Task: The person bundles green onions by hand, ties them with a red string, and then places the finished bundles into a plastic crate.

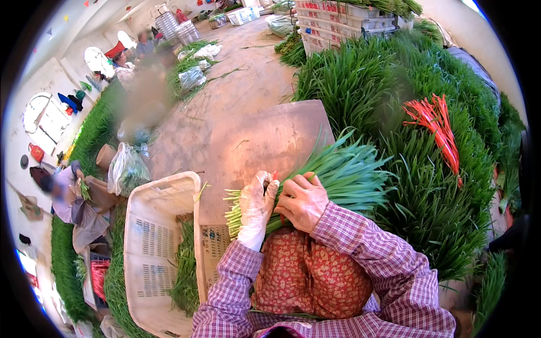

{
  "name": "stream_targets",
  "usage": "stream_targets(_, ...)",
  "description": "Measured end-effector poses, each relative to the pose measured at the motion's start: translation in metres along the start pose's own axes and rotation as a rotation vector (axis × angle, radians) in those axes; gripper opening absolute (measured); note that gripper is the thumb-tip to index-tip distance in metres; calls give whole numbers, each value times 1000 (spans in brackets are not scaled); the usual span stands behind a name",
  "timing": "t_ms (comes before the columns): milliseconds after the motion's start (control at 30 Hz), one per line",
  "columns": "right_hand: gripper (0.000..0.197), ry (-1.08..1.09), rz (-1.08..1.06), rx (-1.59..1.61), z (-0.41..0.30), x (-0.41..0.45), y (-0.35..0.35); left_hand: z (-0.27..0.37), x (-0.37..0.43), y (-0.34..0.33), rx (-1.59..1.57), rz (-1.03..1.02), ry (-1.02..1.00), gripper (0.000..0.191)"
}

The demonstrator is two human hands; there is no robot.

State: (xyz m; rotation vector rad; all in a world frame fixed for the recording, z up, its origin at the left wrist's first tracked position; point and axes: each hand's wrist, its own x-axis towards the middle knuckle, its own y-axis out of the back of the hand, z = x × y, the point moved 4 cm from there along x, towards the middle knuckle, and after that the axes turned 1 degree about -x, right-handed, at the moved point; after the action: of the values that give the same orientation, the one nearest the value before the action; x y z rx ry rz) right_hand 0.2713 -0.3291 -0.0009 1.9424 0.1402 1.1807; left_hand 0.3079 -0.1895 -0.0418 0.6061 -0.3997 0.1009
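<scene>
A bundle of green chives lies across a board and my lap, its pale cut stems pointing left. My left hand, in a thin whitish glove, closes over the stem end, with a bit of red strip at its fingertips. Bare and curled, my right hand presses on the bundle just to the right. Below its fingers a red tie shows against the stems. What the right fingertips pinch is partly hidden. Red flowered cloth covers my lap under the bundle.
At my left stands a white plastic crate with loose greens inside. Heaped chives fill the right side, with red strips on top. Stacked crates stand ahead. A person sits at far left, near a plastic bag.
</scene>
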Motion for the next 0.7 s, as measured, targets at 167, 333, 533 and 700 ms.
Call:
stream_targets(167, 17, -232, -97, 67, 2, -11, 2, 9, -19, 0, -69, 27, -56, 15)
stream_targets(333, 25, -452, -295, 120, 17, -15, -9, 5, -19, 3, -192, -88, 70, 11)
stream_targets(533, 30, -556, -425, 129, 24, -13, -11, 9, -23, 8, -325, -219, 30, 10)
stream_targets(700, 36, -560, -422, 139, 20, -12, -10, 6, -27, 11, -357, -223, -108, 14)
